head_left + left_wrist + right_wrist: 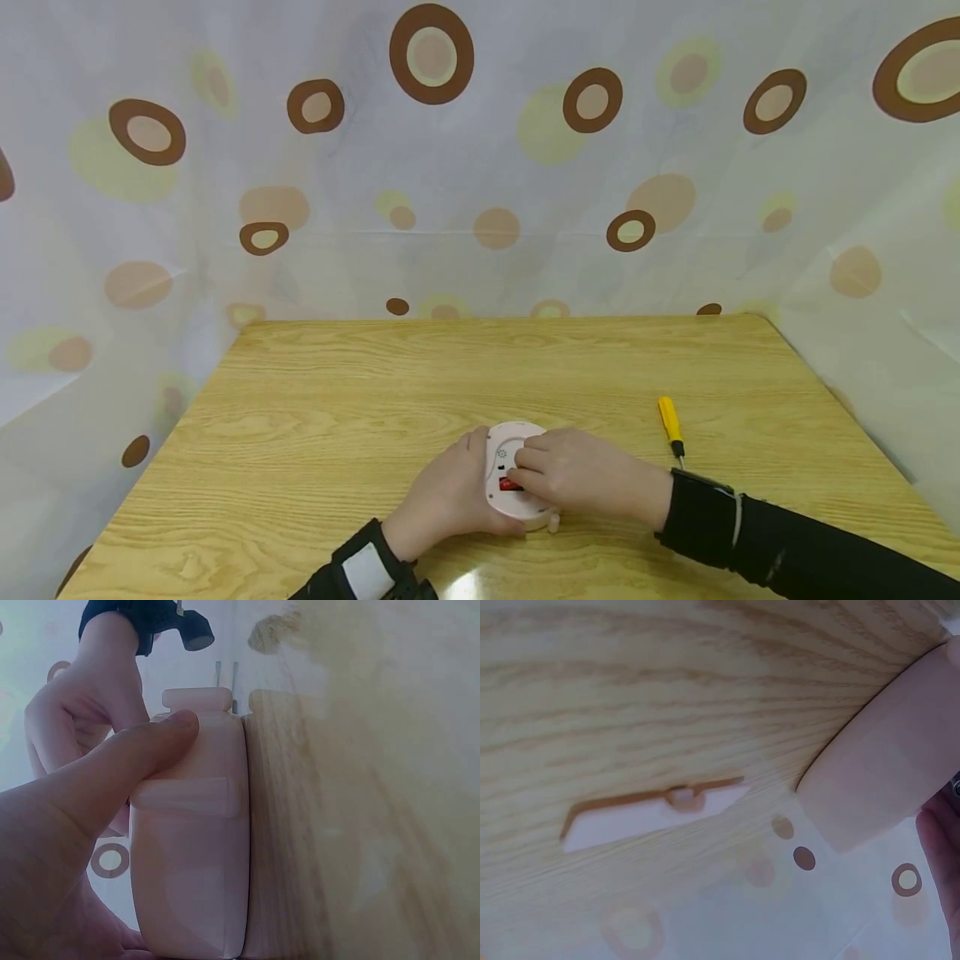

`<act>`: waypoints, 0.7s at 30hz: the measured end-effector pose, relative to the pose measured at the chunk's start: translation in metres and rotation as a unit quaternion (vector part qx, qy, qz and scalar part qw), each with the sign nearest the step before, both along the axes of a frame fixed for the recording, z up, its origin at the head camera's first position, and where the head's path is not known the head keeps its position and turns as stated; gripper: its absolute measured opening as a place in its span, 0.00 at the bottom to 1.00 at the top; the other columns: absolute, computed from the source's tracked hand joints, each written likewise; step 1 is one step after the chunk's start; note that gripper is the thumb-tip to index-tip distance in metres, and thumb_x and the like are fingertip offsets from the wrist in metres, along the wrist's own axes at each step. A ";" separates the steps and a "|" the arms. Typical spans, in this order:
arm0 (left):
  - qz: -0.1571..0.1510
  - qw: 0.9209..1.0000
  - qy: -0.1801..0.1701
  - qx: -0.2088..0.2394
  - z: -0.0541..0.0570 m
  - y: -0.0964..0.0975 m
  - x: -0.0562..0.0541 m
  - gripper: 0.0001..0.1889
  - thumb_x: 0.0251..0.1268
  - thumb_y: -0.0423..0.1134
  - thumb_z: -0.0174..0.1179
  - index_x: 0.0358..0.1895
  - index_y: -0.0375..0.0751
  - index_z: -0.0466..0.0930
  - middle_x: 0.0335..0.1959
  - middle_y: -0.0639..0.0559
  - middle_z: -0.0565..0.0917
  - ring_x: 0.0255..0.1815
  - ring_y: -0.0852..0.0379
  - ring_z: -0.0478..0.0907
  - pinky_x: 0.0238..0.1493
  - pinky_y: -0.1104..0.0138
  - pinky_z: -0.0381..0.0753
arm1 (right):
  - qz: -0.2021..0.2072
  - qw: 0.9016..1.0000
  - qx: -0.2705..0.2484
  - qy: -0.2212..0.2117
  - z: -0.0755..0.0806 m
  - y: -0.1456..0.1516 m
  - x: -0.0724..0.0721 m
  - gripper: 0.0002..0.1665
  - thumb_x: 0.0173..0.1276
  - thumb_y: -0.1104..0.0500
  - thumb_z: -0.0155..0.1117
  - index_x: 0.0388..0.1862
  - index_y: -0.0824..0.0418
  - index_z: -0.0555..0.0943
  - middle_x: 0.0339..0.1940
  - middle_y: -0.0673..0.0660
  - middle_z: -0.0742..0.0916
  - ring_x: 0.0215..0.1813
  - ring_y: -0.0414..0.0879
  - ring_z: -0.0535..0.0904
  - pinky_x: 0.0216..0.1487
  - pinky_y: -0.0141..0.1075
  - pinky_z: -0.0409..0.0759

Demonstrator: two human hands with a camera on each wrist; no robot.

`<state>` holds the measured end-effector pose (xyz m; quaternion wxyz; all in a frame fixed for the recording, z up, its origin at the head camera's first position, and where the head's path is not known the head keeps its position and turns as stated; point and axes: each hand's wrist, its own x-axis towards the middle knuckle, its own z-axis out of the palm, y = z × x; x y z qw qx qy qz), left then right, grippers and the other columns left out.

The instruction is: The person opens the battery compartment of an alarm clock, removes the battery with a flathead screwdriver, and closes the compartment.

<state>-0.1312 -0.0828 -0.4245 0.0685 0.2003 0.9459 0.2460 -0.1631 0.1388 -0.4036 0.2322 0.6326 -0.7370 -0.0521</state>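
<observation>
A pale pink, rounded alarm clock (516, 505) lies on the table with its back up, its face hidden. My left hand (450, 492) grips it around the left side; in the left wrist view the thumb presses along its pink edge (191, 877). My right hand (573, 468) reaches over the back from the right, its curled fingers at the opened battery compartment. A red battery (507, 483) shows there, pinched at my right fingertips, which partly cover it. In the right wrist view a thin pink battery cover (630, 827) with a small tab lies on the table.
A screwdriver (670, 419) with a yellow handle lies right of the clock, its shaft running behind my right wrist. The wooden table (337, 392) meets a patterned curtain (495, 275) at the back and sides.
</observation>
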 end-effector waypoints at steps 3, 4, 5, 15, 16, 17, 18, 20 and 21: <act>0.000 1.000 0.003 -0.002 0.000 0.000 0.000 0.63 0.35 0.64 0.87 0.72 0.30 0.65 0.58 0.42 0.82 0.51 0.51 0.83 0.51 0.62 0.86 | -0.004 1.000 0.003 0.006 0.000 0.000 0.001 0.14 0.63 0.56 0.82 0.46 0.53 0.88 0.38 0.45 0.87 0.41 0.36 0.80 0.44 0.26 0.83; 0.001 1.000 0.004 -0.003 0.000 0.000 0.001 0.63 0.35 0.64 0.87 0.72 0.30 0.65 0.58 0.42 0.82 0.51 0.51 0.84 0.51 0.62 0.86 | -0.005 1.000 0.003 0.008 0.001 0.000 0.002 0.15 0.62 0.56 0.82 0.46 0.53 0.88 0.38 0.45 0.87 0.40 0.36 0.79 0.44 0.26 0.83; 0.001 1.000 0.004 -0.003 0.000 0.000 0.001 0.63 0.35 0.64 0.87 0.72 0.30 0.65 0.59 0.41 0.82 0.51 0.51 0.84 0.51 0.62 0.86 | -0.005 1.000 0.003 0.010 0.001 0.000 0.002 0.15 0.61 0.56 0.82 0.45 0.54 0.88 0.37 0.45 0.86 0.40 0.36 0.79 0.44 0.26 0.82; 0.003 1.000 -0.006 0.005 -0.002 0.001 -0.001 0.64 0.33 0.64 0.88 0.72 0.30 0.65 0.58 0.41 0.82 0.52 0.51 0.84 0.52 0.60 0.86 | -0.015 1.000 -0.020 0.013 0.015 0.010 0.004 0.17 0.57 0.54 0.85 0.43 0.56 0.89 0.37 0.46 0.88 0.40 0.38 0.82 0.47 0.28 0.85; 0.005 1.000 -0.009 0.009 -0.002 0.001 -0.001 0.64 0.33 0.64 0.88 0.72 0.31 0.65 0.57 0.42 0.82 0.52 0.51 0.83 0.52 0.60 0.86 | -0.018 1.000 -0.020 0.014 0.017 0.012 0.004 0.17 0.56 0.56 0.85 0.43 0.57 0.89 0.37 0.47 0.88 0.40 0.38 0.82 0.47 0.28 0.85; 0.005 1.000 -0.011 0.011 -0.002 0.001 -0.002 0.64 0.33 0.64 0.88 0.72 0.31 0.65 0.57 0.42 0.82 0.52 0.51 0.83 0.52 0.60 0.86 | -0.023 0.999 -0.019 0.019 0.018 0.014 0.003 0.18 0.55 0.58 0.86 0.43 0.57 0.89 0.37 0.47 0.88 0.40 0.39 0.82 0.48 0.28 0.85; 0.007 1.000 -0.013 0.011 -0.002 0.001 -0.002 0.64 0.33 0.64 0.87 0.73 0.31 0.65 0.58 0.42 0.82 0.52 0.51 0.83 0.53 0.60 0.86 | -0.027 0.999 -0.020 0.021 0.019 0.016 0.003 0.18 0.55 0.60 0.86 0.43 0.57 0.89 0.37 0.47 0.88 0.41 0.39 0.83 0.48 0.29 0.86; 0.008 1.000 -0.016 0.013 -0.003 0.001 -0.002 0.65 0.33 0.64 0.87 0.73 0.30 0.65 0.60 0.41 0.82 0.53 0.50 0.83 0.53 0.60 0.86 | -0.035 0.999 -0.023 0.024 0.021 0.021 0.002 0.18 0.54 0.63 0.86 0.43 0.58 0.89 0.38 0.48 0.89 0.41 0.40 0.84 0.48 0.29 0.86; 0.009 1.000 -0.017 0.012 -0.003 0.001 -0.002 0.66 0.33 0.64 0.87 0.74 0.30 0.64 0.60 0.40 0.82 0.54 0.50 0.84 0.54 0.59 0.86 | -0.038 0.999 -0.026 0.022 0.021 0.023 0.002 0.19 0.53 0.63 0.87 0.43 0.58 0.89 0.38 0.48 0.89 0.41 0.40 0.84 0.48 0.30 0.86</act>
